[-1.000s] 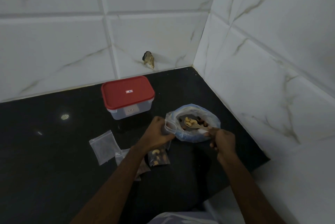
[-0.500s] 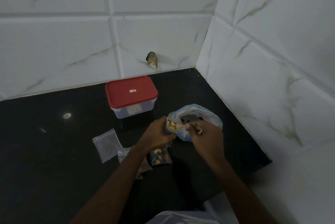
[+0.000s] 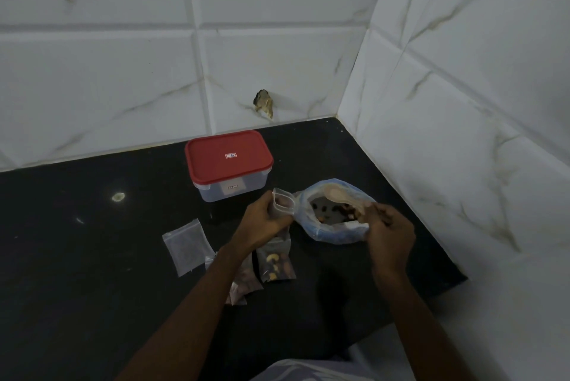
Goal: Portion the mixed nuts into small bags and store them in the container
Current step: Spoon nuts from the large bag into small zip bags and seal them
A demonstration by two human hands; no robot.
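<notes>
The left hand (image 3: 267,220) is clamped around the neck of a small clear bag (image 3: 282,202), holding it upright with its mouth open just beside the big bag of mixed nuts (image 3: 334,211) on the black counter (image 3: 92,257). The right hand (image 3: 389,231) is at the near rim of the big bag with its fingers curled together; whether they pinch the spoon (image 3: 334,195) that lies in the bag or only the plastic, I cannot tell. A few nuts seem to sit in the small bag already, so this portion looks partly filled. Near the left forearm lie filled bags (image 3: 274,263), at least two, and one empty bag (image 3: 186,245) lies flat further left. The container (image 3: 229,164) stands behind with its red lid on, so by my reckoning nothing is stored yet: filling, sealing and packing remain.
</notes>
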